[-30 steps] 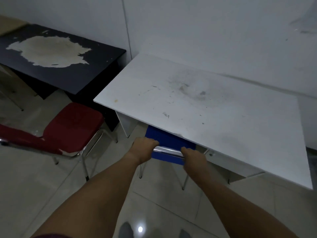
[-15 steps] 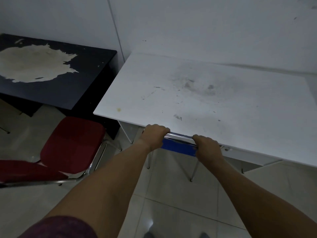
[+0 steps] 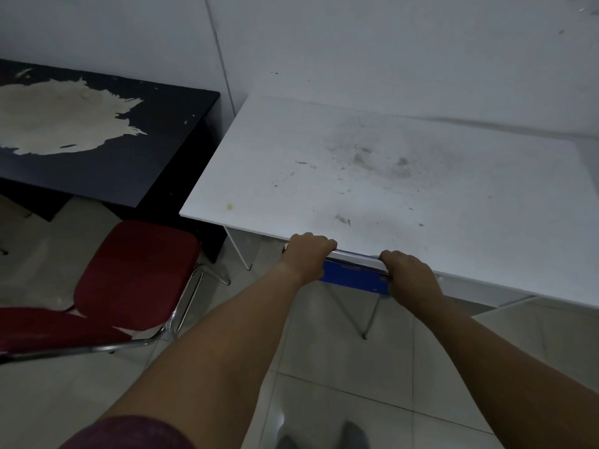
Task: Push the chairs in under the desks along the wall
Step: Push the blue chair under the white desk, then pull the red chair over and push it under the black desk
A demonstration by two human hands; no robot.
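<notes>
A blue chair (image 3: 355,279) with a chrome frame stands under the white desk (image 3: 372,176); only its backrest and rear legs show, the seat is hidden beneath the desktop. My left hand (image 3: 308,256) and my right hand (image 3: 409,276) both grip the chrome top rail of its backrest, right at the desk's front edge. A red padded chair (image 3: 136,273) with a chrome frame stands out on the floor to the left, in front of the black desk (image 3: 107,150) with its worn pale patch.
Both desks stand against the white wall (image 3: 356,43), side by side with a narrow gap between them. Pale tiled floor (image 3: 340,377) lies under me. My feet show at the bottom edge.
The blue chair has slid forward under the white desk with both hands on its rail; its seat, visible a second ago, is now hidden. The view shifted closer and rightward.
</notes>
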